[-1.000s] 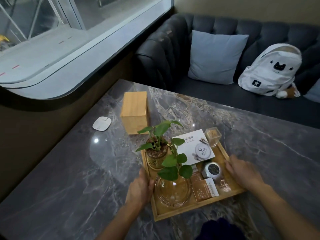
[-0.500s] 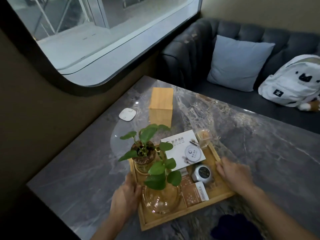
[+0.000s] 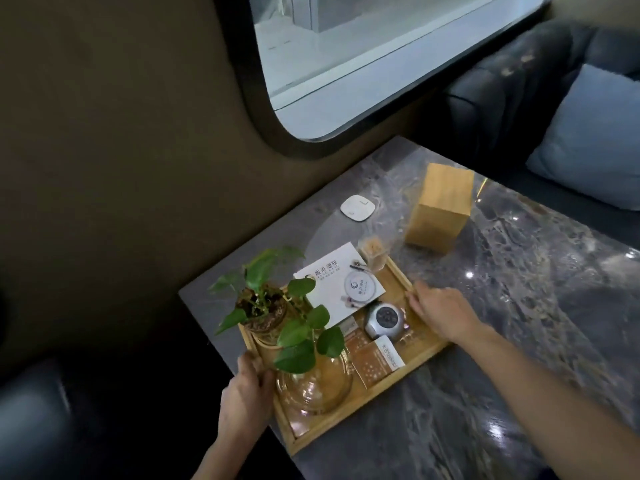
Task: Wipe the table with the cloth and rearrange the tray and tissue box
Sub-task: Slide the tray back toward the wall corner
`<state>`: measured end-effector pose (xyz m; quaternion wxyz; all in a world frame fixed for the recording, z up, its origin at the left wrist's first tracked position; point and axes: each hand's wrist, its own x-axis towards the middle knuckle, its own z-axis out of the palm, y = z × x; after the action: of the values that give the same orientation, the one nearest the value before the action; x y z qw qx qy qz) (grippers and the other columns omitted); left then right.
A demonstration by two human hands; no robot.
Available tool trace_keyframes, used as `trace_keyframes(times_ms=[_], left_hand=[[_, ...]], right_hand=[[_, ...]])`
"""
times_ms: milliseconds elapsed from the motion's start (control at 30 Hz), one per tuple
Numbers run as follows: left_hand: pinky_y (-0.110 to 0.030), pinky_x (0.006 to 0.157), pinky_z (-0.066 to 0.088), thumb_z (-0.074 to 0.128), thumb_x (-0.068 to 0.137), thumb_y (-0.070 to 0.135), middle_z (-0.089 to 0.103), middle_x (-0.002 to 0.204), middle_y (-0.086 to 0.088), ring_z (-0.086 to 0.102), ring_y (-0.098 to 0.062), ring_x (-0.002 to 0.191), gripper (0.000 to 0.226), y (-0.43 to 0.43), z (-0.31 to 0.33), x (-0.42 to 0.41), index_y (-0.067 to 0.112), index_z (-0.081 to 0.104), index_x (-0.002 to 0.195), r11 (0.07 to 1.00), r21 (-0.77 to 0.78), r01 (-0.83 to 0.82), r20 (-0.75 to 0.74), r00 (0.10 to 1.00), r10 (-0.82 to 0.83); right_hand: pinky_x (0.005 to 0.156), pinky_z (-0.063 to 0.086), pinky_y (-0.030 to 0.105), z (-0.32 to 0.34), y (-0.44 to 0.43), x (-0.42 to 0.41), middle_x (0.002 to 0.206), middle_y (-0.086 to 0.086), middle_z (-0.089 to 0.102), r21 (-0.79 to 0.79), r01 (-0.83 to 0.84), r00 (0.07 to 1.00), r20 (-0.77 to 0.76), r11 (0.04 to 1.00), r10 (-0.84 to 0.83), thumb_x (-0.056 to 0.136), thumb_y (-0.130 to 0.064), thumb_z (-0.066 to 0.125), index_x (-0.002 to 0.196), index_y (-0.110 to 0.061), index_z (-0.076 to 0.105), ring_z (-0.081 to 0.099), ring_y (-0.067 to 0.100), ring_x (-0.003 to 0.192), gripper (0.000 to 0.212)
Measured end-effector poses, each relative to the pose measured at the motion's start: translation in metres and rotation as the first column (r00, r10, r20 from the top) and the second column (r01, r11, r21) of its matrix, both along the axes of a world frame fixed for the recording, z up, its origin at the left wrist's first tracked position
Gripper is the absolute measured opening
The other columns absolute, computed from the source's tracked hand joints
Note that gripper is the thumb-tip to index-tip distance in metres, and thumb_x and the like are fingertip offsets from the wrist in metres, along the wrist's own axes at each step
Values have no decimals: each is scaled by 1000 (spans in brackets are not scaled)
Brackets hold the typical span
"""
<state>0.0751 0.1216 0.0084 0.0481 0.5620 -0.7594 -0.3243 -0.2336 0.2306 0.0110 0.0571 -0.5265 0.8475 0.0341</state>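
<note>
A wooden tray sits at the left edge of the dark marble table, its near left side overhanging the edge a little. It carries a potted green plant, a glass jar, a white card, a small round grey device and brown packets. My left hand grips the tray's left rim. My right hand holds the right rim. The wooden tissue box stands beyond the tray. No cloth is in view.
A white square pad lies near the wall behind the tray. A dark sofa with a blue cushion runs along the table's far side. A curved window sits in the wall at left. Below the table's left edge is a dark seat.
The tray has slid left toward the wall-side edge of the table with both hands on its rims. My view has swung left, so the backpack is out of sight.
</note>
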Motion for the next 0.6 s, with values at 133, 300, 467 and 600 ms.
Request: trace_keyframes(times_ms=[133,300,467,600], left_hand=[[-34,59,37,49,90,20,66,88,-19,63,-42,79,31,-8,-4,14,4,40,114,994,27,-104,-37,994,105],[-47,66,54,49,88,23,67,82,-16,64,-38,66,24,-21,-7,18,7,44,105,983,78,-165,-89,981,172],[-51,60,55,50,88,25,65,73,-11,64,-33,57,22,-33,-12,19,11,42,103,983,94,-160,-130,977,171],[-50,65,55,51,87,25,68,82,-16,65,-37,65,26,-41,-14,18,9,43,106,984,104,-148,-125,979,160]], right_hand=[[68,46,41,-1,-42,3,95,18,68,13,-65,998,21,998,65,97,-31,30,101,-5,45,64,37,84,30],[65,46,40,-6,-75,1,95,18,69,26,-101,995,-6,995,101,97,-32,29,102,-6,44,65,37,82,31],[61,39,36,-16,-85,-3,93,17,70,61,-79,997,24,995,77,97,-36,26,99,-9,43,66,36,81,32],[61,40,37,-20,-81,-1,91,16,69,78,-23,993,119,997,14,96,-40,27,92,-15,37,65,34,79,27]])
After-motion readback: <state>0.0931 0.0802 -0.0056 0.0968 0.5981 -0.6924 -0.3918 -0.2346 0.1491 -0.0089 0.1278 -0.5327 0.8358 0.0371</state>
